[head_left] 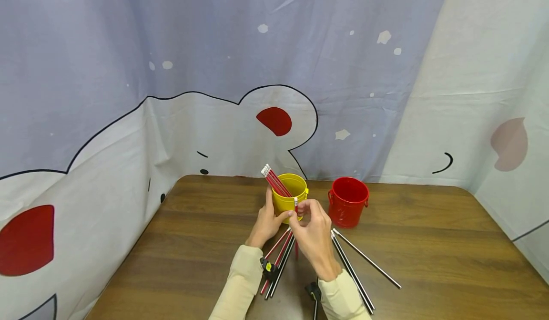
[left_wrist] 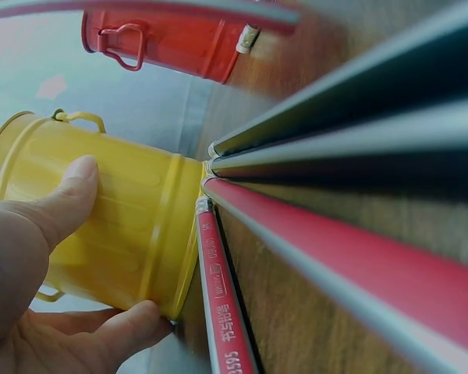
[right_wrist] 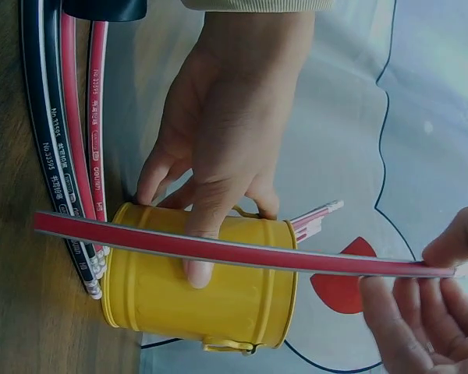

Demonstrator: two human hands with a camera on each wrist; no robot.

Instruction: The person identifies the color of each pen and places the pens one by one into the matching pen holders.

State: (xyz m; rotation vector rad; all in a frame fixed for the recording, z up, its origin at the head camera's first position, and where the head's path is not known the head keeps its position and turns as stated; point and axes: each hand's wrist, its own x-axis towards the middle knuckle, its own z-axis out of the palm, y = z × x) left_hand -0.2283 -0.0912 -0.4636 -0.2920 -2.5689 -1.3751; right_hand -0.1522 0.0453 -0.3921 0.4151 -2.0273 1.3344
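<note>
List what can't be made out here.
- Lower ends of the red pencils in the yellow bucket: head, hidden by its wall.
- Left hand: right wrist, some fingers partly hidden behind the yellow bucket.
- Right hand: right wrist, cut off by the right edge.
- Lettering on the black pencils: left wrist, blurred, close to the lens; head, too small.
- Red bucket: left wrist, cut off by the top edge.
</note>
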